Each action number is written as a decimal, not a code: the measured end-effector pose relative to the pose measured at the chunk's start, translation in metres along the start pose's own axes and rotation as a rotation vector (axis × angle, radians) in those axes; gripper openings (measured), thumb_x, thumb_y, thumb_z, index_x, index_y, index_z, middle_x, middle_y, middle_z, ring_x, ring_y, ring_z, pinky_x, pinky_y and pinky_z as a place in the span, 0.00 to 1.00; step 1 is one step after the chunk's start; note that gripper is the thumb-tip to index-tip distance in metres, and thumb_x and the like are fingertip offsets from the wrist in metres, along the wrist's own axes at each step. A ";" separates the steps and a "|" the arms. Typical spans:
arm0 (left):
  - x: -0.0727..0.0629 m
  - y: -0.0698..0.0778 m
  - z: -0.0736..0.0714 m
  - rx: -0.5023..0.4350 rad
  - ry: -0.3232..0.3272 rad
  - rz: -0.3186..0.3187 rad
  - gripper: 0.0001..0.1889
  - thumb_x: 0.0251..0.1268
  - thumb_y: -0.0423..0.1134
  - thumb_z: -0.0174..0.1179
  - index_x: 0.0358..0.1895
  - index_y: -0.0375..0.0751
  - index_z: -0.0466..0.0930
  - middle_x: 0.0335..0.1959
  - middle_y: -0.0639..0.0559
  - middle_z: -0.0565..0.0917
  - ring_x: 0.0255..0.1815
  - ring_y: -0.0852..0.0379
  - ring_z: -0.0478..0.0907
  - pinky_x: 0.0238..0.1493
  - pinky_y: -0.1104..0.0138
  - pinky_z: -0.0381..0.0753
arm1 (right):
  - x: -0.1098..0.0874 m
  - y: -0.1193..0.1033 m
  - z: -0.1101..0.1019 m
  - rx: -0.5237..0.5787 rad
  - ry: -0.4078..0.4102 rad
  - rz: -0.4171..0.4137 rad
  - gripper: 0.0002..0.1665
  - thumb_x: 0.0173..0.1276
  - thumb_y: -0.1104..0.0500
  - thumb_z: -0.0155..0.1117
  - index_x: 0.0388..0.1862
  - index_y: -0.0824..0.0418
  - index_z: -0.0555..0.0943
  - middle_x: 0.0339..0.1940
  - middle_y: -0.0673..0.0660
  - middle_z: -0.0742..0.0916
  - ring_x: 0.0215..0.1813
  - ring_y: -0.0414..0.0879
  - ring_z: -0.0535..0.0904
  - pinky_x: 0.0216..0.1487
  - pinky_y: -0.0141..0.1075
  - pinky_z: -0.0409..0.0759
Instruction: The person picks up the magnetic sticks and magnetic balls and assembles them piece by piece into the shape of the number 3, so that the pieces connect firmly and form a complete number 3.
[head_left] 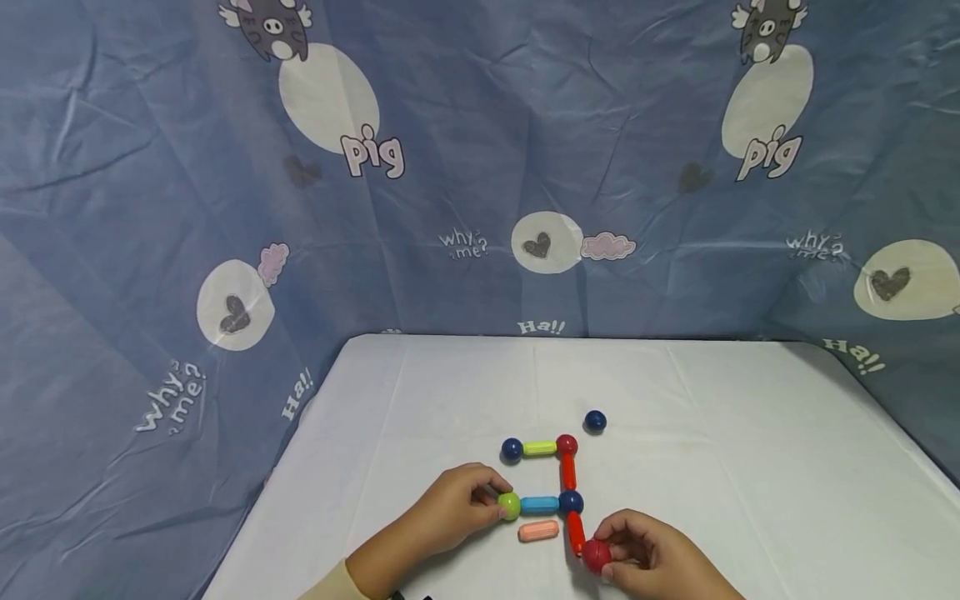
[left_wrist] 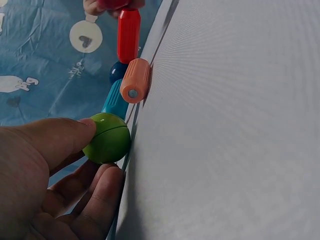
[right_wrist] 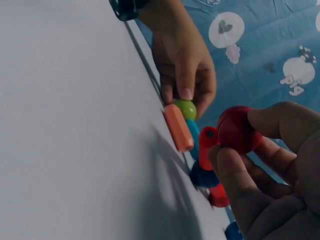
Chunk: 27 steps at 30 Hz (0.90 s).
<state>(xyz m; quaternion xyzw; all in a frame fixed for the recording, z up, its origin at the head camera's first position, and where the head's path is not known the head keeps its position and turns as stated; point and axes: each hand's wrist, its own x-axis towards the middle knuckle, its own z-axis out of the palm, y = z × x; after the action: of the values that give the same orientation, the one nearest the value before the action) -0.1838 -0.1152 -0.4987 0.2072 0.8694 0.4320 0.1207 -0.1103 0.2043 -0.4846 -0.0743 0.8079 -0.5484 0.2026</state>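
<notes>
My left hand (head_left: pixel 467 505) pinches a green ball (left_wrist: pixel 107 138) between thumb and fingers. A light blue magnetic rod (head_left: pixel 540 505) runs from that ball to a dark blue ball (head_left: pixel 572 502). From the dark blue ball one red rod (head_left: pixel 568 472) goes back to a red ball (head_left: pixel 566 445), and another red rod (head_left: pixel 576 533) comes forward. At this front rod's near end, my right hand (head_left: pixel 647 553) holds a second red ball (right_wrist: pixel 239 130) by thumb and fingertips. The right wrist view shows the rod's end (right_wrist: pixel 209 134) right beside that ball.
A yellow-green rod (head_left: pixel 540 448) joins the back red ball to a dark blue ball (head_left: pixel 512 451). Loose on the white table (head_left: pixel 750 450) are an orange-pink rod (head_left: pixel 538 531) in front of the light blue one and a dark blue ball (head_left: pixel 596 422) behind. A blue printed cloth (head_left: pixel 450 292) hangs beyond.
</notes>
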 end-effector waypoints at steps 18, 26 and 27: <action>-0.004 -0.001 0.003 0.006 0.002 -0.002 0.10 0.62 0.38 0.75 0.45 0.54 0.88 0.40 0.65 0.83 0.38 0.69 0.80 0.41 0.73 0.82 | -0.002 0.004 0.026 0.028 -0.081 0.018 0.19 0.62 0.66 0.77 0.51 0.65 0.82 0.42 0.53 0.88 0.41 0.49 0.82 0.45 0.34 0.88; -0.001 0.000 0.001 0.018 0.002 0.001 0.10 0.63 0.37 0.74 0.45 0.54 0.88 0.40 0.64 0.83 0.38 0.69 0.80 0.41 0.72 0.82 | 0.002 0.004 0.032 -0.080 0.039 0.023 0.19 0.60 0.61 0.80 0.49 0.61 0.84 0.39 0.51 0.88 0.39 0.47 0.83 0.43 0.35 0.88; 0.000 0.001 0.001 0.018 0.002 0.000 0.10 0.63 0.37 0.75 0.45 0.54 0.88 0.39 0.64 0.83 0.38 0.69 0.80 0.41 0.72 0.82 | 0.001 0.004 0.032 -0.084 0.055 0.030 0.19 0.60 0.61 0.80 0.49 0.60 0.84 0.40 0.50 0.88 0.38 0.46 0.83 0.42 0.35 0.88</action>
<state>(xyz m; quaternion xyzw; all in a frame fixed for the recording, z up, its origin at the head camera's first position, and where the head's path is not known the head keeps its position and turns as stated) -0.1828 -0.1142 -0.4989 0.2079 0.8733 0.4246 0.1180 -0.0982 0.1780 -0.4982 -0.0556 0.8364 -0.5128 0.1854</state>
